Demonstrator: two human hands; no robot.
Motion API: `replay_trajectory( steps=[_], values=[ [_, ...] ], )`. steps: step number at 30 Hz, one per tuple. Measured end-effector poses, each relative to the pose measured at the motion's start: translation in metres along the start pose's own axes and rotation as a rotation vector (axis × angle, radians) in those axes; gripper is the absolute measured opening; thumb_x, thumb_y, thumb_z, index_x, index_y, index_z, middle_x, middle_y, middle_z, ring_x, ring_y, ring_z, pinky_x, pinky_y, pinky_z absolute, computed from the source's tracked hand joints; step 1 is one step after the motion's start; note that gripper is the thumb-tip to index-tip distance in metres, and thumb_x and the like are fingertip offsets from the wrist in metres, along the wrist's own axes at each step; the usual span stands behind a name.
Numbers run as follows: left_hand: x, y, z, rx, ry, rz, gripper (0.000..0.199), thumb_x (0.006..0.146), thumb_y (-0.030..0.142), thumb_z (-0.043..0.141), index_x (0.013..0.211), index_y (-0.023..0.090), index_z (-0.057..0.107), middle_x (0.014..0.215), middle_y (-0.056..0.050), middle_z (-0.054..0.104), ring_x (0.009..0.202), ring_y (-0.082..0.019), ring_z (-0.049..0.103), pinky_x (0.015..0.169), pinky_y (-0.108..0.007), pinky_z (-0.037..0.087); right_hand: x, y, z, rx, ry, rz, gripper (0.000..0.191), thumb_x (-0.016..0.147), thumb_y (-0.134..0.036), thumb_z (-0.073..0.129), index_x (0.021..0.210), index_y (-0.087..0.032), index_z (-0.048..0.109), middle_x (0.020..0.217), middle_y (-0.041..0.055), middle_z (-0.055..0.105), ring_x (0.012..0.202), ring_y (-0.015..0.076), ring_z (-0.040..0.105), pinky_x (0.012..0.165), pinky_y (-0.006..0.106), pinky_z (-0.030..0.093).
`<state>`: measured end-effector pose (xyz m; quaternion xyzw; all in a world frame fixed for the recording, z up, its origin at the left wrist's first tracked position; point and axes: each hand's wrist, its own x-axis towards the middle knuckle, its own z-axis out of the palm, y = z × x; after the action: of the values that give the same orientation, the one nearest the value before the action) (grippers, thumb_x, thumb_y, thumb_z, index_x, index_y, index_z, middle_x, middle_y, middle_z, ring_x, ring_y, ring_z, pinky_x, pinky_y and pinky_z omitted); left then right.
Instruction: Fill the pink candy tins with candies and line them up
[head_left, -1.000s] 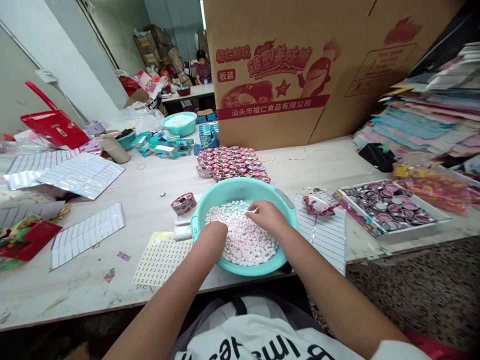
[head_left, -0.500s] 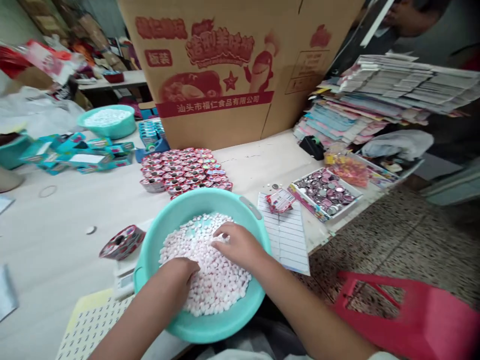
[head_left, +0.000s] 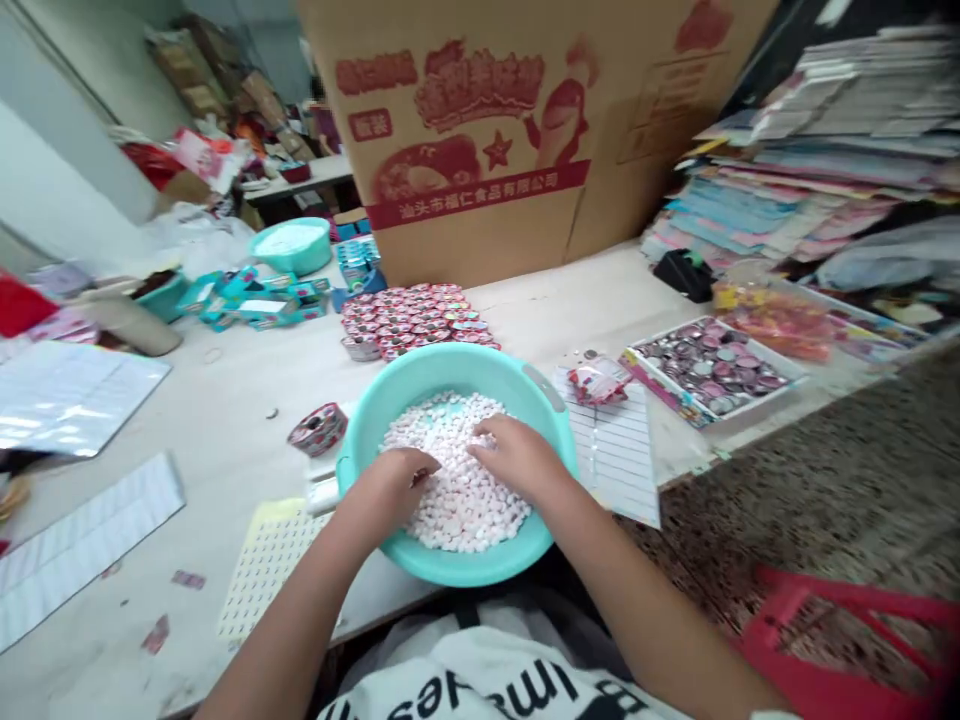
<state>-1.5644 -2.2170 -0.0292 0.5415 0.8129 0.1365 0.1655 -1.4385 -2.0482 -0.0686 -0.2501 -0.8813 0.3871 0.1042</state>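
Observation:
A turquoise plastic basin (head_left: 367,425) stands at the table's front edge, with many small white and pale pink candies (head_left: 469,515) inside. My left hand (head_left: 401,478) is over the candies on the basin's left side, its fingers curled in; what they hold, if anything, is hidden. On the right side my right hand (head_left: 510,450) rests at the candies with thumb and fingers curved and apart. Just left of the basin, a red-and-silver patterned pack (head_left: 318,430) lies on a white device (head_left: 322,492), partly covered by the rim.
Behind the basin are rows of red packs (head_left: 420,312) and a large cardboard box (head_left: 480,235). A tray of round metallic pieces (head_left: 712,365) sits right, beside a lined sheet (head_left: 626,455). A sheet of printed numbers (head_left: 262,560) lies front left. A red stool (head_left: 840,640) stands lower right.
The view has swung left and down, so more of the left table and my shirt show. Both hands stay in the basin among the candies, with only slight finger movement.

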Motion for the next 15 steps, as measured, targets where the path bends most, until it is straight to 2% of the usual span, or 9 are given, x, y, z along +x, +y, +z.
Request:
replay_trajectory(
  steps=[2, 4, 7, 9, 12, 15],
  values=[
    [-0.004, -0.002, -0.002, -0.092, 0.078, 0.001, 0.026, 0.08, 0.01, 0.057, 0.094, 0.022, 0.076, 0.095, -0.004, 0.076, 0.088, -0.02, 0.07, 0.083, -0.032, 0.056, 0.006, -0.003, 0.0, -0.008, -0.001, -0.024, 0.024, 0.086, -0.035, 0.064, 0.104, -0.02, 0.071, 0.113, 0.0082, 0.071, 0.108, 0.0255, 0.064, 0.095, 0.038, 0.047],
    [-0.011, -0.008, -0.013, -0.225, 0.241, -0.033, 0.023, 0.081, 0.015, 0.058, 0.094, 0.022, 0.076, 0.095, -0.002, 0.076, 0.086, -0.018, 0.071, 0.078, -0.029, 0.058, 0.013, -0.004, 0.001, -0.001, 0.014, -0.037, 0.024, 0.086, -0.036, 0.063, 0.103, -0.02, 0.071, 0.113, 0.0082, 0.071, 0.108, 0.0257, 0.064, 0.096, 0.039, 0.048],
    [-0.029, -0.032, -0.047, -0.375, 0.571, -0.186, 0.019, 0.082, 0.028, 0.063, 0.094, 0.022, 0.077, 0.096, -0.002, 0.077, 0.087, -0.018, 0.071, 0.078, -0.028, 0.06, 0.022, -0.001, 0.002, 0.053, 0.038, -0.023, 0.025, 0.086, -0.039, 0.061, 0.1, -0.021, 0.071, 0.111, 0.0078, 0.071, 0.105, 0.0247, 0.065, 0.093, 0.038, 0.049],
    [-0.04, -0.058, -0.075, -0.388, 0.71, -0.335, 0.02, 0.079, 0.033, 0.067, 0.093, 0.023, 0.077, 0.097, -0.003, 0.077, 0.087, -0.019, 0.072, 0.079, -0.029, 0.061, 0.027, 0.003, 0.003, 0.095, 0.032, 0.002, 0.026, 0.085, -0.042, 0.061, 0.098, -0.022, 0.071, 0.109, 0.0075, 0.072, 0.102, 0.0241, 0.066, 0.089, 0.037, 0.051],
    [-0.044, -0.097, -0.1, -0.336, 0.722, -0.466, 0.022, 0.075, 0.035, 0.069, 0.092, 0.023, 0.077, 0.097, -0.002, 0.077, 0.086, -0.02, 0.072, 0.078, -0.029, 0.061, 0.032, 0.007, 0.004, 0.134, 0.029, 0.049, 0.03, 0.083, -0.047, 0.061, 0.095, -0.022, 0.072, 0.105, 0.0074, 0.072, 0.098, 0.0242, 0.067, 0.084, 0.036, 0.053],
    [-0.036, -0.124, -0.101, -0.309, 0.64, -0.476, 0.024, 0.076, 0.035, 0.067, 0.094, 0.023, 0.077, 0.098, -0.002, 0.077, 0.084, -0.02, 0.072, 0.079, -0.03, 0.061, 0.035, 0.009, 0.001, 0.16, 0.032, 0.097, 0.034, 0.081, -0.052, 0.062, 0.092, -0.022, 0.073, 0.103, 0.0077, 0.073, 0.095, 0.0244, 0.067, 0.081, 0.036, 0.055]
  ],
)
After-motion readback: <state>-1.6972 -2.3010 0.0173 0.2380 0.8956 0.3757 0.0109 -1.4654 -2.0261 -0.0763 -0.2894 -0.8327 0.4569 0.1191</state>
